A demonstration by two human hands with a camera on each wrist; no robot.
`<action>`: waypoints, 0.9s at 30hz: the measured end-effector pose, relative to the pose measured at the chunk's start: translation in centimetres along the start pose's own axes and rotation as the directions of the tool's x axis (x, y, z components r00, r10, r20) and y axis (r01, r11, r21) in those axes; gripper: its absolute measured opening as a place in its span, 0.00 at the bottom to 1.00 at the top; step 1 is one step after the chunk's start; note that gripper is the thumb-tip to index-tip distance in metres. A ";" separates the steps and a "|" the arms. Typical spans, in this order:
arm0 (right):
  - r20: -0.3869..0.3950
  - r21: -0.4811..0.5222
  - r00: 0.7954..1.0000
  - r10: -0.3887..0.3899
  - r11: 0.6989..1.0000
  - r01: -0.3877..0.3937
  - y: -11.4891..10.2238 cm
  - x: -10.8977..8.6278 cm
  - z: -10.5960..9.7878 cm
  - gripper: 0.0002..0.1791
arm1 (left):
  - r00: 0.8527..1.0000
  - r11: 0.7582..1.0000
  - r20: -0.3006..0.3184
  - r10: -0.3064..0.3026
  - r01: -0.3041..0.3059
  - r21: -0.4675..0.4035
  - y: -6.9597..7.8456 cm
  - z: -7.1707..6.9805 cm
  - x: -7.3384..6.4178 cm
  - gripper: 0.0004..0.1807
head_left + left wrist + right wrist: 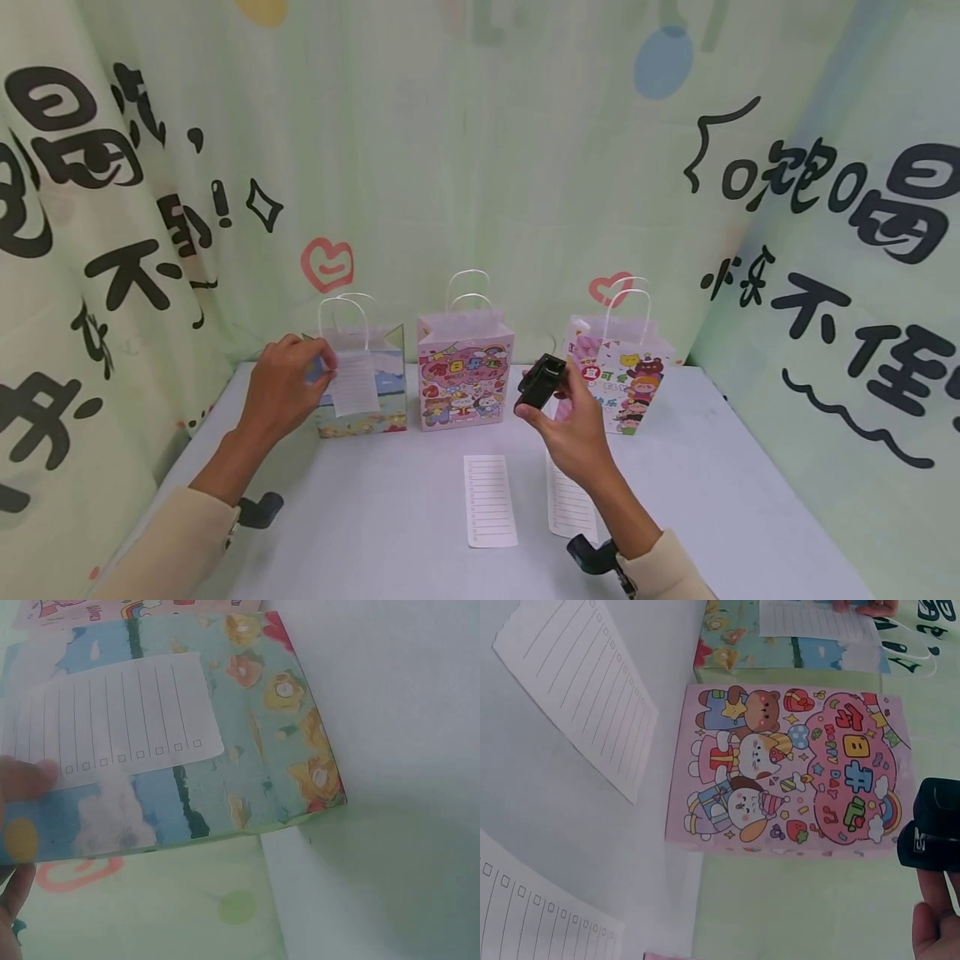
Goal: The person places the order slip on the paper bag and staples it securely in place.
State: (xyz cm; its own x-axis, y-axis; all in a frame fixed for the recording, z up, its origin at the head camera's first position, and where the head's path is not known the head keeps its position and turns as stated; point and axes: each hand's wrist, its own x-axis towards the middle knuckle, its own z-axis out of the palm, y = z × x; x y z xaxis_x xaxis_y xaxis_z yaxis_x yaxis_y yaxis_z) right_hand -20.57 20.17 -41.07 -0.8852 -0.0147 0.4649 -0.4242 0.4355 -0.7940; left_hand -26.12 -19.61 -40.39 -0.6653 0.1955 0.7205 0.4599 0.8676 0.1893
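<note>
My left hand point(281, 387) pinches the top of a white checklist slip point(356, 383), holding it over the front of a blue-green paper gift bag point(393, 412). In the left wrist view the thumb point(28, 780) lies on the lined slip, and another finger shows past the bag's edge. My right hand point(573, 433) grips a small black stapler point(542, 382), raised above the table between the middle and right bags. The right wrist view shows this stapler point(937, 825) at its right edge, with fingertips under it.
A pink gift bag point(465, 387) with cartoon animals stands in the middle, another patterned bag point(633, 383) to its right. Two more checklist slips lie on the white table: one slip point(490, 500) near the centre, one slip point(568, 504) partly behind my right forearm. Printed curtains surround the table.
</note>
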 end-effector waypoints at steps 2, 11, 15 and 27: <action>0.000 -0.006 1.000 0.019 1.000 -0.019 0.2 -0.3 -0.2 0.39 | 1.000 1.000 0.001 -0.004 0.004 0.000 0.0 0.0 0.0 0.16; -0.013 -0.049 0.997 0.074 0.996 -0.075 1.2 -1.4 -1.4 0.38 | 1.000 1.000 0.000 -0.005 0.005 -0.011 -0.1 0.0 0.0 0.16; -0.022 -0.090 0.994 0.107 0.990 -0.109 1.5 -1.8 -2.0 0.38 | 1.000 1.000 -0.002 -0.004 0.004 -0.011 0.0 0.0 0.0 0.16; -0.059 -0.211 0.987 0.146 0.965 -0.156 2.7 -3.1 -4.0 0.39 | 1.000 1.000 -0.008 0.001 -0.001 -0.009 0.0 0.0 0.1 0.16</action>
State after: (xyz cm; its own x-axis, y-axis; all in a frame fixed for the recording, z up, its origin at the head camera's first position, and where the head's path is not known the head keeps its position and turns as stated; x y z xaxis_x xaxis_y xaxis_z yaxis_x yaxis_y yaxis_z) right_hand -18.18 24.98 -43.11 -0.9249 0.1025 0.3661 -0.2314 0.6122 -0.7561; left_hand -26.14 -19.59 -40.30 -0.6605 0.1927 0.7257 0.4660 0.8630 0.1950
